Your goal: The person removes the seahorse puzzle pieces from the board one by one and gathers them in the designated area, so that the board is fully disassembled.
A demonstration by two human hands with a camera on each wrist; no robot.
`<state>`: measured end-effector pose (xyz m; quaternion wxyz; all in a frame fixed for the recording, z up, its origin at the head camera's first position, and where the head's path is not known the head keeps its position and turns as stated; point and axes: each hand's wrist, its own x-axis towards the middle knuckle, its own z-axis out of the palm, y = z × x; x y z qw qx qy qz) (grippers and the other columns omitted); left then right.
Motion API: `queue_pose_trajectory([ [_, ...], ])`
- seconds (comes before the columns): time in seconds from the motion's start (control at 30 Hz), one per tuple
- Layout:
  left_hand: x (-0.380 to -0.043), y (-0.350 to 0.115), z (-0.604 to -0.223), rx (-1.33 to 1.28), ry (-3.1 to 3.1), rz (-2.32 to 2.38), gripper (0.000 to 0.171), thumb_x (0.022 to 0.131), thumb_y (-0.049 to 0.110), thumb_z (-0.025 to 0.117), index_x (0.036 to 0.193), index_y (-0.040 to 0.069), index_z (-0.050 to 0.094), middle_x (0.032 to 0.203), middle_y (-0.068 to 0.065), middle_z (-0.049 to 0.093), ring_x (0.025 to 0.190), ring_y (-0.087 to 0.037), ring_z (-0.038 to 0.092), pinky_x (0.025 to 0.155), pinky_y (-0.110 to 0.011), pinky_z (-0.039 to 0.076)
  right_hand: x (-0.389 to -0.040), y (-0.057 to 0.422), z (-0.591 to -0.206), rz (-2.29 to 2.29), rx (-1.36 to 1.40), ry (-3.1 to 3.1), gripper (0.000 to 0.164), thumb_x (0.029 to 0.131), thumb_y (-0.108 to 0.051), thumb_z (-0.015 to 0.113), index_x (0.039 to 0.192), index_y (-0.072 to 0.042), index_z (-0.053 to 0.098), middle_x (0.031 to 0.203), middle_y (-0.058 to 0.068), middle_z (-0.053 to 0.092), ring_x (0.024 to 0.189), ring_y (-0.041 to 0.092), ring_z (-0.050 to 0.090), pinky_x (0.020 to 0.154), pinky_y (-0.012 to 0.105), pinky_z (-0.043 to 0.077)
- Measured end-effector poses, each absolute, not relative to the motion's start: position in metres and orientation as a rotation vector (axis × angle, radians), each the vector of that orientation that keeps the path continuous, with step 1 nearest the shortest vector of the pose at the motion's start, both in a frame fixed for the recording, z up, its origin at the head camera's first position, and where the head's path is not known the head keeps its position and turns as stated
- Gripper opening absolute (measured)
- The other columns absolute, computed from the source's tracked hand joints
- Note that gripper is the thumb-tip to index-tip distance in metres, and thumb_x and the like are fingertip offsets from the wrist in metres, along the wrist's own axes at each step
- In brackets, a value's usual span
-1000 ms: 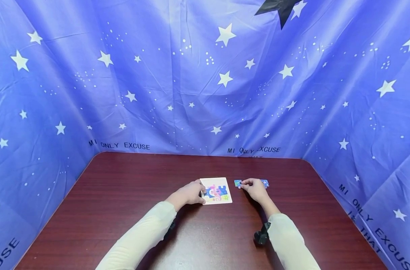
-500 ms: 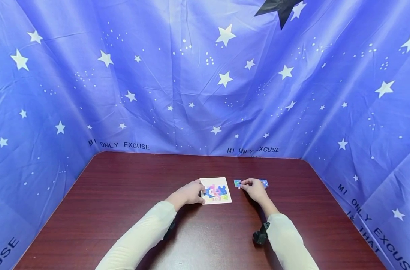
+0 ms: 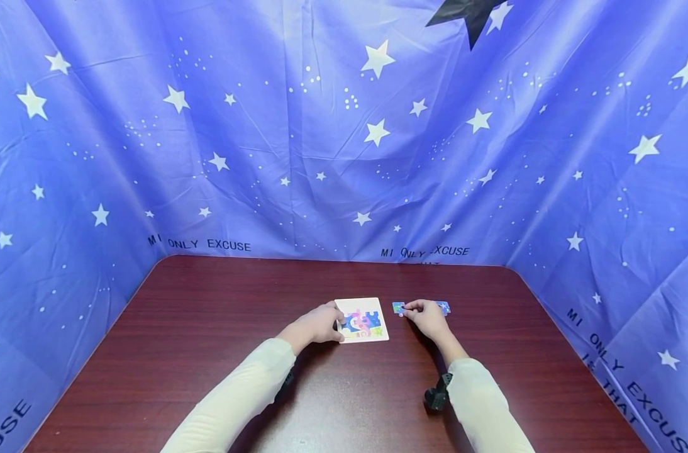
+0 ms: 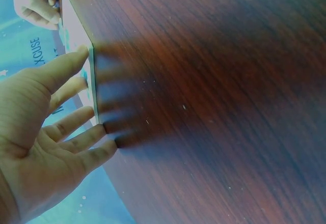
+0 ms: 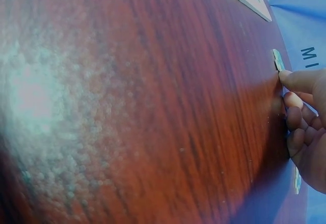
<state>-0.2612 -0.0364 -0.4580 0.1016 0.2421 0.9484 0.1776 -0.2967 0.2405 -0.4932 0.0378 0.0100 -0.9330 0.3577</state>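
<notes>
A square white puzzle board lies on the table, partly filled with blue, pink and yellow pieces. My left hand rests at its left edge, thumb and fingers spread and fairly straight; in the left wrist view the thumb touches the board's corner. To the right of the board, my right hand has thumb and fingertips together on the end of a small blue-green puzzle piece, which lies on the table. Another blue puzzle piece with a star shows behind that hand, partly hidden by it.
The dark red-brown wooden table has blue star-printed curtains along its back and sides. A black wrist device hangs under my right forearm. Light reflects off the tabletop.
</notes>
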Motion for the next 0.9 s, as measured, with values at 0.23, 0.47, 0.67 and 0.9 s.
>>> queue_pose_trajectory([
  [0.23, -0.2613, -0.0371, -0.4585, 0.738, 2.806, 0.508, 0.033, 0.078, 0.024, 0.074, 0.105, 0.007, 0.068, 0.11, -0.007, 0.054, 0.102, -0.02, 0.054, 0.094, -0.03, 0.044, -0.2969, 0.2411, -0.4932, 1.103, 0.018, -2.878, 0.017, 0.082, -0.016, 0.069, 0.092, -0.004, 0.071, 0.084, 0.008, 0.068, 0.074, 0.015, 0.055, 0.067, 0.026, 0.041],
  [0.47, -0.2614, -0.037, -0.4603, 0.735, 2.803, 0.526, 0.032, 0.078, 0.024, 0.075, 0.104, 0.007, 0.068, 0.11, -0.007, 0.054, 0.101, -0.019, 0.054, 0.093, -0.03, 0.044, -0.2969, 0.2417, -0.4935, 1.116, 0.016, -2.883, 0.017, 0.082, -0.016, 0.068, 0.093, -0.004, 0.071, 0.084, 0.007, 0.068, 0.074, 0.014, 0.055, 0.067, 0.025, 0.041],
  [0.67, -0.2625, -0.037, -0.4622, 0.73, 2.806, 0.53, 0.032, 0.077, 0.025, 0.075, 0.103, 0.008, 0.067, 0.111, -0.008, 0.054, 0.102, -0.02, 0.054, 0.093, -0.031, 0.044, -0.2961, 0.2418, -0.4925, 1.158, 0.03, -2.87, 0.017, 0.082, -0.014, 0.068, 0.094, -0.002, 0.071, 0.08, 0.007, 0.067, 0.07, 0.011, 0.053, 0.065, 0.024, 0.041],
  [0.9, -0.2621, -0.0375, -0.4608, 0.722, 2.81, 0.534, 0.034, 0.077, 0.025, 0.075, 0.105, 0.008, 0.066, 0.114, -0.008, 0.054, 0.104, -0.021, 0.054, 0.094, -0.033, 0.044, -0.295, 0.2416, -0.4886, 1.209, 0.049, -2.847, 0.017, 0.082, -0.012, 0.067, 0.094, 0.0, 0.07, 0.077, 0.006, 0.067, 0.067, 0.009, 0.052, 0.063, 0.023, 0.041],
])
